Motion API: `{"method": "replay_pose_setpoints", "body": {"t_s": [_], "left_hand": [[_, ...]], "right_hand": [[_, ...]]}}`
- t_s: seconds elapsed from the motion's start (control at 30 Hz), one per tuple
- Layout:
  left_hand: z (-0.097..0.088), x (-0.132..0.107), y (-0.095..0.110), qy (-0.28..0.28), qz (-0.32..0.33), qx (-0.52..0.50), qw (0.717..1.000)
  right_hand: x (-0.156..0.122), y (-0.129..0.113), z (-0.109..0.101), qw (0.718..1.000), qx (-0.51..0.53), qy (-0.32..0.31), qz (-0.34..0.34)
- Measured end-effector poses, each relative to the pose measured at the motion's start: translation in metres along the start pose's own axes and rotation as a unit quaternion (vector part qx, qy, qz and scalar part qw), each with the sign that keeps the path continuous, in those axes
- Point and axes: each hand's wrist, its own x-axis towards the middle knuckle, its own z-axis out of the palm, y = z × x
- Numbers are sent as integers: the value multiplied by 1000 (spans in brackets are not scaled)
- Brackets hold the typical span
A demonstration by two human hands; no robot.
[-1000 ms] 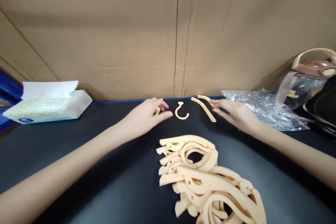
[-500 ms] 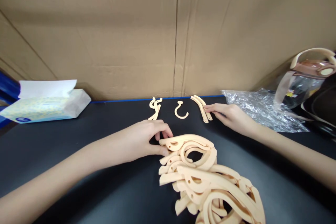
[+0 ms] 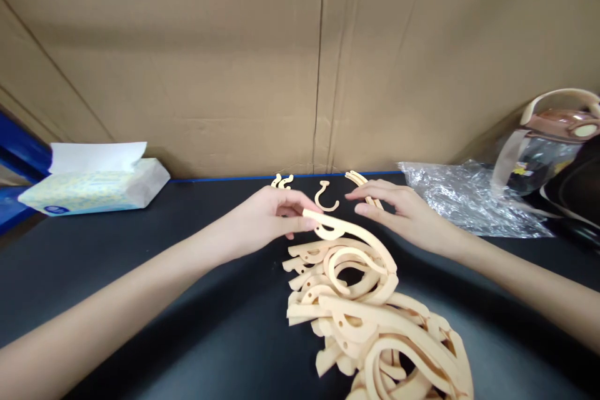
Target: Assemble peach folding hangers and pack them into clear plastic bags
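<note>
A pile of cream plastic hanger pieces [image 3: 370, 325] lies on the black table [image 3: 140, 300] in front of me. My left hand [image 3: 265, 219] pinches the left end of the top curved piece [image 3: 351, 234] and holds it raised above the pile. My right hand [image 3: 398, 209] hovers open just right of that piece, fingers stretched toward it. Behind the hands lie a small hook [image 3: 327, 197], a pair of short curled pieces [image 3: 281, 180] and thin curved strips [image 3: 359, 180], partly hidden by my right hand.
A tissue pack [image 3: 98, 184] sits at the back left. Crumpled clear plastic [image 3: 464, 200] and a brown-lidded jug [image 3: 548, 144] stand at the right. A cardboard wall [image 3: 300, 56] closes the back of the table.
My left hand moved from the small pieces at the back to the pile, gripped the top curved piece and lifted it. My right hand left the thin strips and came toward the lifted piece.
</note>
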Motion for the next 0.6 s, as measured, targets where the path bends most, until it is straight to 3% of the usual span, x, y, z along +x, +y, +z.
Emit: {"method": "replay_pose_setpoints", "body": {"t_s": [0.13,0.3,0.37,0.43,0.53,0.6], "left_hand": [[13,16,6,71,-2,-111,991],[20,37,18,108,-2,-160,981],[18,45,25,121,4,-156,980],[17,52,33,132,7,-140,981],[16,60,44,145,5,-95,985],[17,61,46,156,-8,-55,986]], "right_hand": [[17,-30,-6,981,181,-44,63],[37,-21,-18,977,198,-3,83],[44,-20,-27,990,120,38,62],[51,-25,-35,995,-67,78,18],[62,-37,-44,940,-334,52,-42],[69,-41,-46,948,-316,12,-33]]}}
